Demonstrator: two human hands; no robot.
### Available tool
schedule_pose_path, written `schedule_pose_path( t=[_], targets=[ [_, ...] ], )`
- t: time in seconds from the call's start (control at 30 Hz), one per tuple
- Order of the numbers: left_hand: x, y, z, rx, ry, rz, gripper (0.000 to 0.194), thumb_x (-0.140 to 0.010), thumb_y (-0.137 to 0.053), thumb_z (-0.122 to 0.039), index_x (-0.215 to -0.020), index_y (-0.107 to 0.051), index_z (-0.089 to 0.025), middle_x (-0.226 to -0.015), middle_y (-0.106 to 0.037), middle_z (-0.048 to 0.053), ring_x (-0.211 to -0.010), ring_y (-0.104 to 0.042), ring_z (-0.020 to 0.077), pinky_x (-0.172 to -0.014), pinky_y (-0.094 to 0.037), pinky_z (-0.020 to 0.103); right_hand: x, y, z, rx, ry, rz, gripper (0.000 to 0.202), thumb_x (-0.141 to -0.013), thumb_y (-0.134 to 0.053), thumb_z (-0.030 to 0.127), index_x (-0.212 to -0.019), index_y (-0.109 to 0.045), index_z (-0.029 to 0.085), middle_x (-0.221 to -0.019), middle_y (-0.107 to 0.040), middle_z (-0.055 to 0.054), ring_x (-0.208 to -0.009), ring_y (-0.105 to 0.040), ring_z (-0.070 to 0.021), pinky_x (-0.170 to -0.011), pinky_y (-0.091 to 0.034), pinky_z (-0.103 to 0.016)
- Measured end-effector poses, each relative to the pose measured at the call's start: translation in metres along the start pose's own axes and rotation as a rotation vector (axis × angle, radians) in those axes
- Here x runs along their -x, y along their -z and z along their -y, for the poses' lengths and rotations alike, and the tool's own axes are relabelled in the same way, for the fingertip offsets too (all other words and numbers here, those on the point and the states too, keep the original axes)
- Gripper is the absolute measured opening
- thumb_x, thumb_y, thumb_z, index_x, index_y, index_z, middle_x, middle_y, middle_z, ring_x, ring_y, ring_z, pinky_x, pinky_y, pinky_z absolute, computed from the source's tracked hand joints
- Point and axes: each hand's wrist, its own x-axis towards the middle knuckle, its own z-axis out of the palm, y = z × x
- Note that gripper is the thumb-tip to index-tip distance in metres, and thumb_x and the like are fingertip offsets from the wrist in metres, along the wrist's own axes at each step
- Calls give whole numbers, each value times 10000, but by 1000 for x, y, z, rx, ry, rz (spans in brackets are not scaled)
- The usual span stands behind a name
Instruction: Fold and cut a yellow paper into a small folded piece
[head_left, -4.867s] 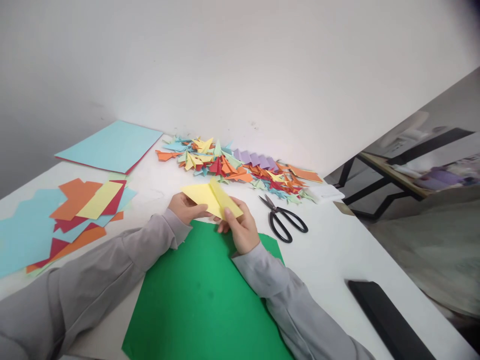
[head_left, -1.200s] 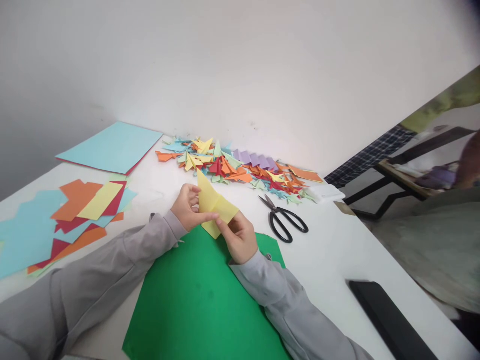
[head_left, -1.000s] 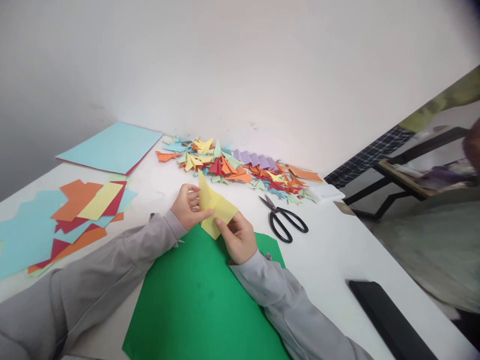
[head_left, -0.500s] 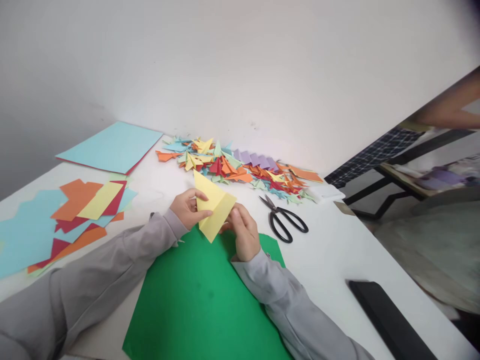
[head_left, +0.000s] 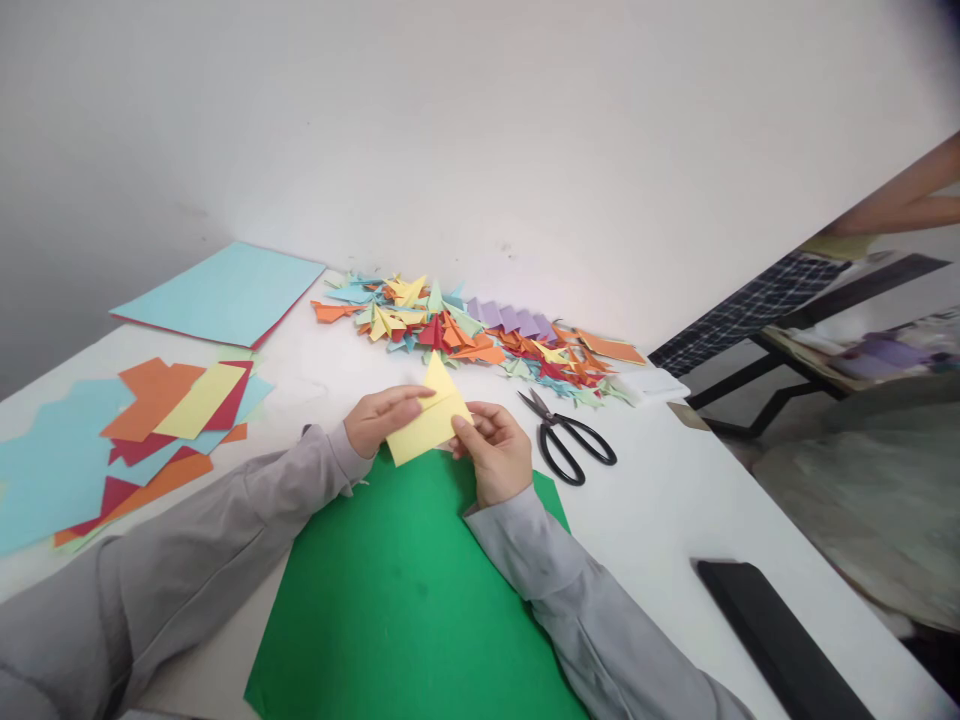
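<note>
The folded yellow paper [head_left: 431,425] is held up over the far edge of the green sheet [head_left: 420,580], its sharp tip pointing far and its long axis running roughly near to far. The left hand [head_left: 384,418] (fingers nearly straight) grips its left side; the right hand [head_left: 495,450], fingers curled, pinches its right edge.
</note>
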Motion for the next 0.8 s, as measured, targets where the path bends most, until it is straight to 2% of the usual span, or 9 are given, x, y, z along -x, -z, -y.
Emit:
schedule_pose_path(
  t=[0.07, 0.13, 0.2, 0.27, 0.47, 0.63, 0.8],
  targets=[
    [0, -1, 2, -16, 16, 14, 749, -445, -767, -263, -1125, -469, -157, -828, -639, 69, -735, -609, 194, -630, -458, 285, -1, 1, 0, -38, -9, -80, 289, -581, -718, 255, -785, -530, 171, -490, -555, 78, -395, -518, -71, -376, -426, -181],
    [0, -2, 3, -84, 40, 20, 870, -418, -769, -208, -1192, -378, -143, -718, -630, 31, -592, -596, 165, -540, -449, 265, -2, 1, 0, -69, -21, -110, 316, -569, -728, 246, -800, -525, 176, -479, -543, 89, -396, -522, -72, -384, -436, -184],
    [0, -1, 4, -161, 46, 16, 814, -469, -734, -196, -1192, -368, -118, -607, -597, -9, -460, -543, 130, -448, -414, 235, -1, -1, 0, -85, -40, -81, 349, -561, -733, 241, -826, -515, 177, -475, -547, 91, -392, -523, -77, -377, -431, -185],
    [0, 0, 5, -215, 29, 3, 728, -506, -701, -175, -1164, -396, -111, -557, -573, -29, -409, -504, 107, -406, -384, 212, 0, -2, 0, -82, -62, -13, 385, -548, -740, 228, -848, -505, 176, -502, -582, 76, -395, -530, -84, -371, -425, -189],
    [0, 1, 1, -259, -30, 12, 624, -516, -683, -169, -1093, -451, -117, -563, -577, -28, -469, -509, 98, -445, -371, 197, 5, -5, 3, -15, -76, 129, 399, -493, -761, 170, -817, -528, 170, -624, -637, 44, -458, -563, -100, -379, -435, -196],
    [1, -2, -3, -254, -7, 16, 615, -510, -684, -181, -1070, -445, -96, -541, -541, -45, -473, -491, 95, -462, -374, 207, 5, -5, 5, 19, -93, 142, 325, -500, -762, 176, -756, -563, 145, -549, -632, 32, -438, -562, -109, -376, -433, -200],
    [1, -4, -3, -221, -2, 3, 537, -491, -694, -172, -980, -478, -123, -628, -576, -17, -565, -552, 124, -536, -422, 240, 4, -5, 5, 25, -150, 136, 304, -483, -773, 193, -727, -604, 129, -534, -640, 11, -418, -565, -113, -342, -418, -192]
  ],
)
